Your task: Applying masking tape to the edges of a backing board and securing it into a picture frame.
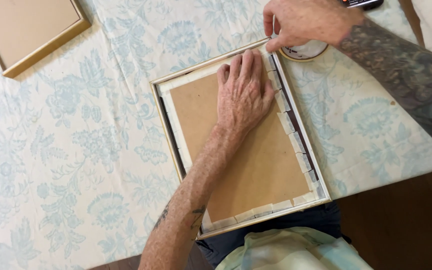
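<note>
A picture frame (166, 125) lies face down on the tablecloth, its brown backing board (261, 165) edged with several short strips of pale masking tape (288, 122). My left hand (243, 95) rests flat on the board near the frame's far corner. My right hand (301, 20) is just beyond that corner, fingers pinched at the edge of a roll of tape (308, 51) that lies on the cloth. Whether the fingers hold a tape end is hidden.
A second gold-edged frame (31, 30) lies face down at the far left. The floral tablecloth (76, 150) covers the table; its near edge ends at dark wood (406, 220) on the right. A dark object (363, 3) sits at the top edge.
</note>
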